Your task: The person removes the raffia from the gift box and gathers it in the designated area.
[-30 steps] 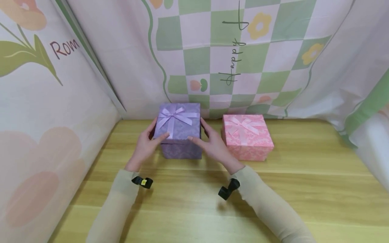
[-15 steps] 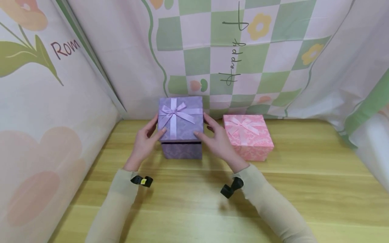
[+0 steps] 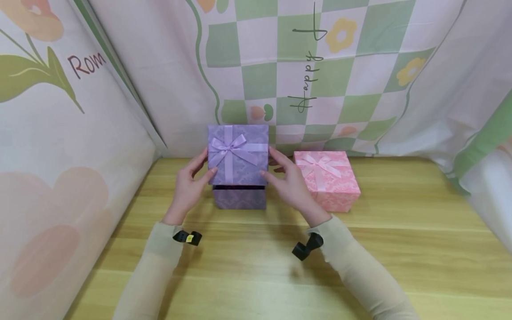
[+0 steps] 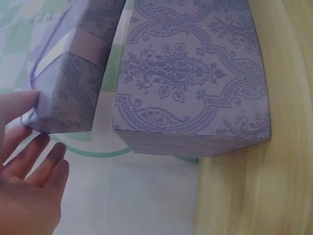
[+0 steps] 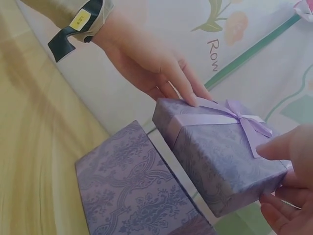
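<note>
A purple gift box lid (image 3: 240, 171) with a lilac ribbon bow is raised above its patterned purple box base (image 3: 240, 198), which stands on the table. In both wrist views a gap separates lid (image 4: 73, 93) and base (image 4: 190, 73). My left hand (image 3: 188, 186) grips the lid's left side, thumb on its front corner. On the opposite side my right hand (image 3: 290, 186) holds the lid, thumb near the front right corner. The inside of the base is hidden beneath the lid. Right of my right hand sits a pink gift box (image 3: 328, 180) with its lid on.
The wooden table (image 3: 248, 266) extends in front of the boxes and to the right. A checkered curtain (image 3: 296, 80) hangs right behind them. A printed fabric wall (image 3: 72, 178) borders the left side. Each wrist wears a black strap (image 3: 187, 238).
Both hands have raised the purple lid off its base, and the dark gap under its front edge has widened. The base and the pink box have stayed put.
</note>
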The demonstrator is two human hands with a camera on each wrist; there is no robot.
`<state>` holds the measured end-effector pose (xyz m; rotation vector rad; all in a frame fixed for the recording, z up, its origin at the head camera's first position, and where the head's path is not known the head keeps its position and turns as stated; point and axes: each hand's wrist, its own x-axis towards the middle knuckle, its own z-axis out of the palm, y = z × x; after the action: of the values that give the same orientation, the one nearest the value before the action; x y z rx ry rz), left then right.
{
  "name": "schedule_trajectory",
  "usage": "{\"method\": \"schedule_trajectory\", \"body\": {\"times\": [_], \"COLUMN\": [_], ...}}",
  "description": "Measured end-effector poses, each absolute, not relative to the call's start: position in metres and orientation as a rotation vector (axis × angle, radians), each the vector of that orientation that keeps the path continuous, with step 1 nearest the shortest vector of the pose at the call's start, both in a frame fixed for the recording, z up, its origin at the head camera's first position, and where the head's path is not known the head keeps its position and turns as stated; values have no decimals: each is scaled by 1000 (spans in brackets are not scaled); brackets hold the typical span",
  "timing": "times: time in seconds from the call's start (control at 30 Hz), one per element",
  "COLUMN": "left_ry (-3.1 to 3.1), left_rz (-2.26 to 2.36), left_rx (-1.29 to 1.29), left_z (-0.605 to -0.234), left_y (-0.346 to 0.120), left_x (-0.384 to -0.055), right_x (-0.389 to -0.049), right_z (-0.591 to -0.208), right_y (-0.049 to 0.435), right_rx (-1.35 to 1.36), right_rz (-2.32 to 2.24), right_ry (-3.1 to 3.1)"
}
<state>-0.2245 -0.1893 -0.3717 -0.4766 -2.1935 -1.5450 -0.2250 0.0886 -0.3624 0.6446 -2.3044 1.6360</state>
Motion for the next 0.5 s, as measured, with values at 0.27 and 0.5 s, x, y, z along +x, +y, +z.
{"method": "schedule_trajectory", "body": {"times": [0.27, 0.5], "left_ry": [-2151, -2102], "left_rz": [-1465, -1537], "left_rx": [-473, -483], "left_z": [-349, -365], "left_y": [-175, -181], "left_x": [-208, -224], "right_x": [-223, -223], "right_z": [-360, -358], "right_y": [89, 89], "right_rx": [636, 610], "right_rz": [1722, 1804], "right_ry": [-2301, -2271]}}
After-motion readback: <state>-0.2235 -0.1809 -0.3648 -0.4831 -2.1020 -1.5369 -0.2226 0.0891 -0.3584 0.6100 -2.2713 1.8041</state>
